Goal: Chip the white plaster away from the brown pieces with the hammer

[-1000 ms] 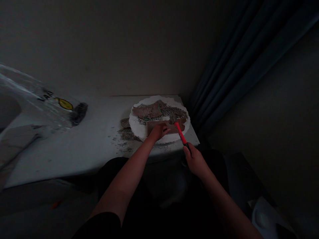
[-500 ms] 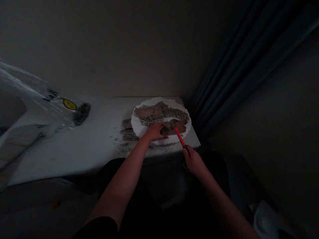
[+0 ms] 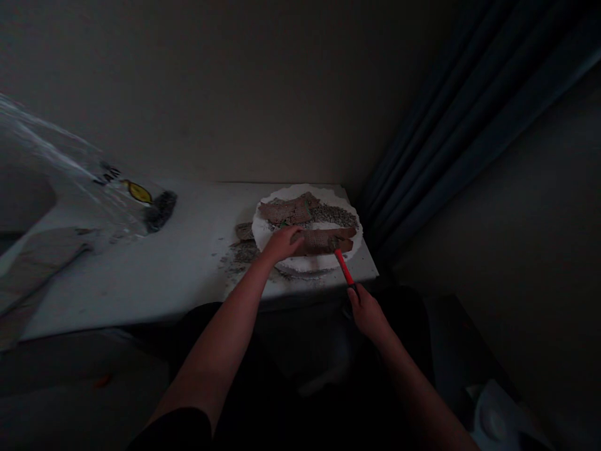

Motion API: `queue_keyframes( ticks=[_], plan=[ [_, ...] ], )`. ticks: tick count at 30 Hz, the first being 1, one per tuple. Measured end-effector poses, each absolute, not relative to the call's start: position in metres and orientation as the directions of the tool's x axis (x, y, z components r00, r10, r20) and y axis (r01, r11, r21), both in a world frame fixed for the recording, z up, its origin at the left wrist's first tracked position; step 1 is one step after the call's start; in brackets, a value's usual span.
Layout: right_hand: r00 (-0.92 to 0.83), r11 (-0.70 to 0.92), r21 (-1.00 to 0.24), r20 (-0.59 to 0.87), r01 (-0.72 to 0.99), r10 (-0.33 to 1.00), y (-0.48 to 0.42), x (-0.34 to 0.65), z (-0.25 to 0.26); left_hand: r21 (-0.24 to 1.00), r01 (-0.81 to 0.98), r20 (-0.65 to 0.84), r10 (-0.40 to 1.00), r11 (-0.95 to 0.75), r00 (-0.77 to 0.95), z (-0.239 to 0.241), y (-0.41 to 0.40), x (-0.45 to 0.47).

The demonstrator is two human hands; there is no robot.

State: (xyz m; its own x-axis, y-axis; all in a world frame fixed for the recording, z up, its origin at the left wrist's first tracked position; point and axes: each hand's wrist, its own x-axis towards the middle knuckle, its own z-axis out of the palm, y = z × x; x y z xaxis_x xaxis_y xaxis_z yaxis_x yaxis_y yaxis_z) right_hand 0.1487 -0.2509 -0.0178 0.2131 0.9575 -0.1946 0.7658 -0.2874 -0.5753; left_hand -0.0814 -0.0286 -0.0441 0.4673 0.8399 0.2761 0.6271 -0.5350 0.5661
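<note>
Right hand [image 3: 369, 311] clenched on red-handled hammer [image 3: 344, 268], head against brown slab [image 3: 323, 241]; left hand [image 3: 282, 244] pins slab on white foam disc [image 3: 307, 263], likely bracing it.

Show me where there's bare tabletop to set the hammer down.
The widest bare stretch of the white table lies between the clear plastic bag and the rubble crumbs left of the white foam slab. The right end is crowded: the slab fills it, carrying brown tile pieces under the left hand, with the right hand gripping the red-handled hammer.
</note>
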Motion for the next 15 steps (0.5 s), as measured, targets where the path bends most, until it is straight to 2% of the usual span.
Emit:
queue_keyframes(
  ticks=[4,7,10,12,15],
  plan=[
    [0.222,-0.287,-0.552,-0.183,0.783,0.958,-0.251,0.150,-0.018,0.534,0.820,0.263,0.962,-0.204,0.068,-0.031,-0.024,-0.134],
    [0.217,-0.275,-0.560,-0.170,0.781,0.961,-0.250,0.153,-0.021,0.414,0.910,0.172,0.982,0.004,-0.083,-0.029,-0.029,-0.175],
    [0.201,-0.257,-0.566,-0.161,0.783,0.966,-0.249,0.155,-0.024,0.270,0.961,-0.045,0.998,0.063,-0.053,-0.043,-0.038,-0.200],
    [0.201,-0.253,-0.556,-0.154,0.792,0.967,-0.248,0.155,-0.025,0.258,0.966,-0.148,0.989,0.021,0.018,-0.058,-0.043,-0.203],
    [0.203,-0.244,-0.545,-0.136,0.802,0.970,-0.246,0.155,-0.026,0.290,0.956,-0.204,0.972,-0.051,0.113,-0.082,-0.050,-0.196]
  ],
)
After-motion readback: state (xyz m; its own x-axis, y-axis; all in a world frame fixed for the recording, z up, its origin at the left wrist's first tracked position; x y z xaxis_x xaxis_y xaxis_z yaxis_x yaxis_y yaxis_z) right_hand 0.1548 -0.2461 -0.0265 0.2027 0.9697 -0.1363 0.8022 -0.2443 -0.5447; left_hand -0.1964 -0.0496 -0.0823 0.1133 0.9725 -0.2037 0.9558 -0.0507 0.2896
